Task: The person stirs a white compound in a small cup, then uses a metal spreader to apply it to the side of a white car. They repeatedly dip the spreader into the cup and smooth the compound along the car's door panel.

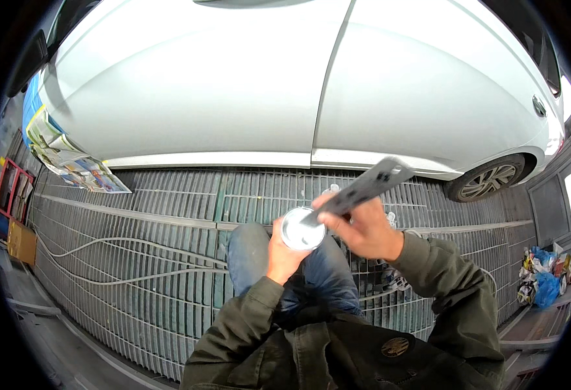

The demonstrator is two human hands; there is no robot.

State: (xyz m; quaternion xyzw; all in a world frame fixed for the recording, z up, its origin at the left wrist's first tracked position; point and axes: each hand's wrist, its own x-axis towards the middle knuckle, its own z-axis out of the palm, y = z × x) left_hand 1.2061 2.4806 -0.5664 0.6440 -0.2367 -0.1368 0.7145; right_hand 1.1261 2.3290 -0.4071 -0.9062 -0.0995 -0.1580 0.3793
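Fingers of the left hand [284,257] are curling around a small round cup [284,229], closed firmly enough to be holding it upright just above the person's knees. Pale, whitish stuff is showing inside its mouth. The right hand [367,227] is pinching a flat grey stick [375,186] between thumb and fingers, the grip tight on the stick and the palm turned inward. The stick is slanting up and away to the right, dark marks running along its face; its lower end is dipping into the cup, and its upper end is looking a little blurred. Both forearms are wearing dark green sleeves [458,279], and the jeans [250,253] are showing beneath the cup.

From where I'm standing, a white car [201,97] is filling the space ahead, its rear wheel [490,182] sitting off to the right. Printed paper sheets [80,162] are hanging at its left end, beside a blue covering [33,104]. A slatted metal floor [129,214] is stretching underneath, with a pale hose [113,239] looping over it on the left. A cardboard box [22,242] is standing at the far left, while a heap of litter with a blue bag [547,289] is lying far right.
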